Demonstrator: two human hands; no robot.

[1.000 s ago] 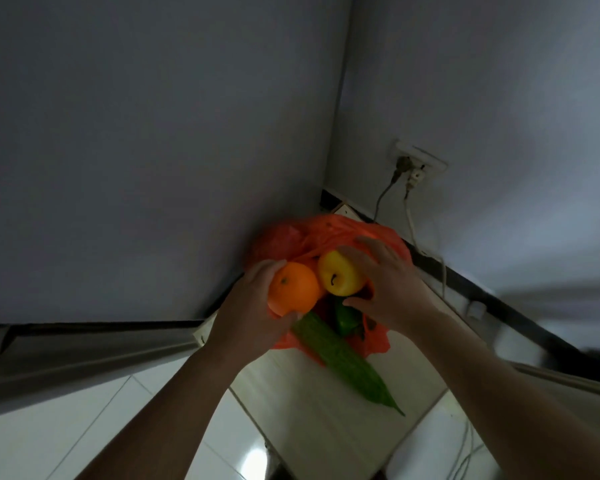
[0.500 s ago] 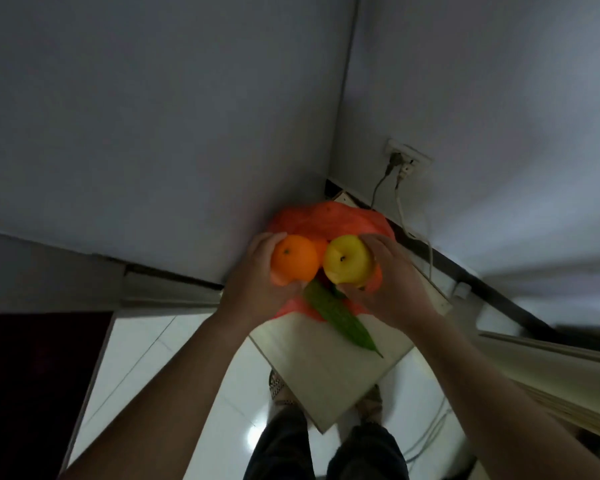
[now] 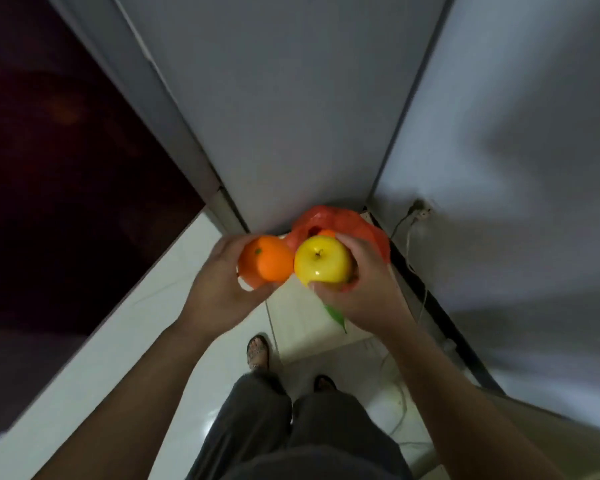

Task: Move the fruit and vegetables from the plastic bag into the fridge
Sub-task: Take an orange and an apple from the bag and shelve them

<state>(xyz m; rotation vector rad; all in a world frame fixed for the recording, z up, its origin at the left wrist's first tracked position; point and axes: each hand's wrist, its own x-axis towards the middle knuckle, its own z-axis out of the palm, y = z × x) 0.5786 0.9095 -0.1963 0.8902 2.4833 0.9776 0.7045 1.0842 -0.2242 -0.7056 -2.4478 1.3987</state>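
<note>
Orange [image 3: 265, 259]: round, bright, small green stem scar facing up; gripped in left hand [image 3: 219, 289], raised clear of bag.
Yellow apple [image 3: 323, 259]: glossy, stem dimple up; gripped in right hand [image 3: 364, 289], at 3 o'clock of orange, the two touching side by side.
Plastic bag [image 3: 340, 221]: red-orange, crumpled, mouth open; at 12 to 1 o'clock of apple, lower down, in wall corner.
Second orange fruit [image 3: 326, 233]: sliver showing in bag mouth.
Green vegetable [image 3: 336, 313]: pointed tip only, at 6 o'clock of apple, rest hidden by right hand.
</note>
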